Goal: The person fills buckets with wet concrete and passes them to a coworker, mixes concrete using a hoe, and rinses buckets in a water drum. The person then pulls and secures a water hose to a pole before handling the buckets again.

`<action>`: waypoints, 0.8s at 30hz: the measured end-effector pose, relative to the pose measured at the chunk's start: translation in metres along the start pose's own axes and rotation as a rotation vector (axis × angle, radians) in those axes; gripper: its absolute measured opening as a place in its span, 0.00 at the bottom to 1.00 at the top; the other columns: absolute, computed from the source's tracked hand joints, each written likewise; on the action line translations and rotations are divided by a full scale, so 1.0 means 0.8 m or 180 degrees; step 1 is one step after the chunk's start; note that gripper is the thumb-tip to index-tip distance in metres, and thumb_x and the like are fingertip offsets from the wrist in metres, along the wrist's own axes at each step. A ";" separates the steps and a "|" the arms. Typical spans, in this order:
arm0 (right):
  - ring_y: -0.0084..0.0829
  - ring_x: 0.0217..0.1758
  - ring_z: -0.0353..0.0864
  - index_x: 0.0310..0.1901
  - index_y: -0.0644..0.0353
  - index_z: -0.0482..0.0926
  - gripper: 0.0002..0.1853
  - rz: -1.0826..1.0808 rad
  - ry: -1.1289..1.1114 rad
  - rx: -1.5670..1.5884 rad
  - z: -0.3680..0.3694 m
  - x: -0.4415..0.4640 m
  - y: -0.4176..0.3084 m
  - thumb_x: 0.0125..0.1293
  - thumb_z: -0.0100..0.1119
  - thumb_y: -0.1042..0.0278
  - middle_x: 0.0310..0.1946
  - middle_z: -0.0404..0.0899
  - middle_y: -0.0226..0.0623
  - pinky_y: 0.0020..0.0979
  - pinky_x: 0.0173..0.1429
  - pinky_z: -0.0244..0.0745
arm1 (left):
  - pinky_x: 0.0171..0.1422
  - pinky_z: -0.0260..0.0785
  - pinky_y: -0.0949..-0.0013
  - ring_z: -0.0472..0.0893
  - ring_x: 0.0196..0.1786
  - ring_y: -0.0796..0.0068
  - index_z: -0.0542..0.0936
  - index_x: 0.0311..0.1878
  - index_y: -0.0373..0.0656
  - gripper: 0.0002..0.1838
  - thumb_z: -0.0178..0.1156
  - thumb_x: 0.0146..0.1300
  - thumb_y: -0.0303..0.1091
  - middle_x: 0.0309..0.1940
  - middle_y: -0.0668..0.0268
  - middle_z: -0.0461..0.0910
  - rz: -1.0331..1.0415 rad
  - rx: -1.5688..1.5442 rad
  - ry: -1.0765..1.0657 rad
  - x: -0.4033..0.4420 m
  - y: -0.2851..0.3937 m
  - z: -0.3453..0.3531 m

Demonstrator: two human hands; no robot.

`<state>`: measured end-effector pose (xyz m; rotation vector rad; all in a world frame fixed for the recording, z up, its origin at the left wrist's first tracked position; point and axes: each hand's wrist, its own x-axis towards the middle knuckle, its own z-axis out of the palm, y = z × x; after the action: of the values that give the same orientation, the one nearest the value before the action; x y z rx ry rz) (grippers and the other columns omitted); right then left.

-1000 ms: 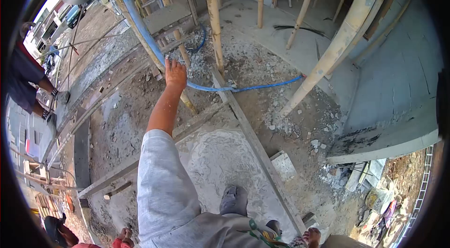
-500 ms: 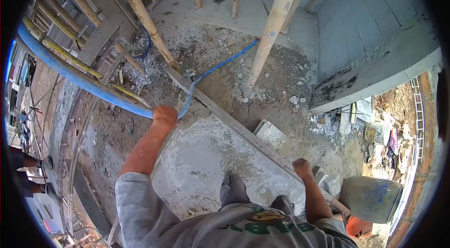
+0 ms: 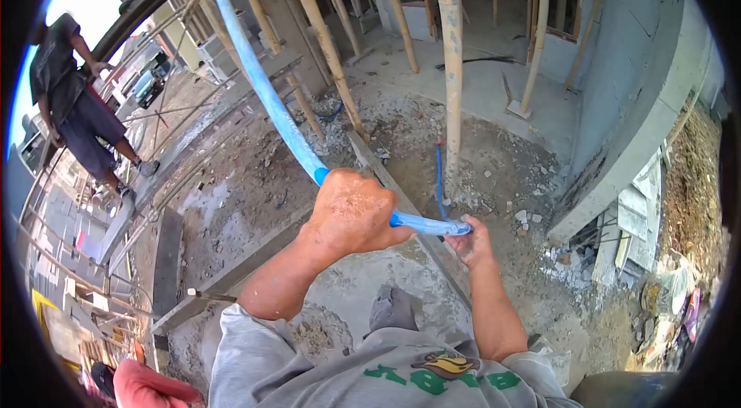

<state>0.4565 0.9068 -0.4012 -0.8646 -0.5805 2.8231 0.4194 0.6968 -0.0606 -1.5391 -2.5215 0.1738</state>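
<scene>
The light-blue flexible hose (image 3: 272,103) could kink in the short stretch between the hands, should they push toward each other; a hard pull might also drag its upper run against a slanting tan bamboo pole (image 3: 258,10), and a loose pinch could let the lower end slip free.

From the thick, pale upright bamboo post (image 3: 451,60), the hose slopes down on the left and meets the hands on the wearer's side of the post's foot. The left hand (image 3: 351,211), left of the post, is a closed fist wrapped round the hose. The right hand (image 3: 472,244), slightly right of the post, has its thumb and fingers at the hose's lower end — how firmly, I cannot tell. A thin blue length (image 3: 439,176) shows just left of the post's foot — whether it joins the hose is unclear.
</scene>
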 end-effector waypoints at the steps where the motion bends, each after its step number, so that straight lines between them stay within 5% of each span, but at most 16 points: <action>1: 0.38 0.32 0.80 0.36 0.58 0.70 0.14 -0.0080 -0.0023 0.0138 0.005 0.000 -0.008 0.57 0.58 0.57 0.31 0.77 0.42 0.43 0.38 0.80 | 0.32 0.67 0.62 0.78 0.21 0.62 0.81 0.18 0.45 0.26 0.63 0.44 0.62 0.11 0.61 0.75 -0.0061 0.0243 0.0125 -0.009 0.012 -0.021; 7: 0.33 0.26 0.73 0.27 0.56 0.68 0.05 -0.0411 0.0140 0.1356 0.031 -0.118 -0.051 0.51 0.53 0.69 0.23 0.72 0.35 0.37 0.33 0.75 | 0.44 0.60 0.64 0.72 0.19 0.66 0.80 0.11 0.46 0.32 0.58 0.50 0.67 0.08 0.63 0.71 -0.0542 0.0456 0.1301 -0.055 0.044 -0.050; 12: 0.34 0.28 0.73 0.30 0.58 0.66 0.09 -0.0950 0.0339 0.1978 0.003 -0.145 -0.132 0.52 0.58 0.70 0.25 0.71 0.37 0.38 0.35 0.76 | 0.41 0.60 0.66 0.70 0.19 0.66 0.83 0.13 0.45 0.26 0.60 0.51 0.59 0.06 0.64 0.69 -0.0644 0.0312 0.1872 -0.082 0.063 -0.093; 16: 0.32 0.27 0.73 0.37 0.61 0.64 0.15 -0.0936 -0.0311 0.2693 -0.041 -0.159 -0.207 0.53 0.60 0.76 0.29 0.71 0.39 0.32 0.34 0.76 | 0.37 0.59 0.67 0.66 0.16 0.66 0.79 0.10 0.44 0.24 0.61 0.51 0.52 0.05 0.66 0.67 -0.0542 0.0160 0.2224 -0.079 0.109 -0.164; 18: 0.32 0.26 0.73 0.33 0.61 0.65 0.12 -0.1603 -0.0179 0.2514 -0.085 -0.150 -0.245 0.53 0.59 0.78 0.27 0.70 0.38 0.31 0.31 0.76 | 0.35 0.59 0.67 0.65 0.15 0.66 0.77 0.09 0.44 0.23 0.62 0.52 0.49 0.05 0.67 0.66 -0.0465 0.0089 0.2447 -0.069 0.115 -0.183; 24: 0.31 0.23 0.72 0.26 0.57 0.67 0.08 -0.1878 -0.0119 0.2113 -0.185 -0.202 -0.299 0.59 0.55 0.71 0.19 0.69 0.33 0.31 0.29 0.75 | 0.35 0.58 0.66 0.66 0.15 0.66 0.76 0.09 0.44 0.23 0.59 0.55 0.47 0.05 0.67 0.65 -0.0512 -0.0211 0.2386 -0.050 0.103 -0.131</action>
<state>0.6770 1.1361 -0.3361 -0.4165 0.1098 2.2438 0.5312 0.6991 0.0219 -1.1167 -2.0296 -0.4328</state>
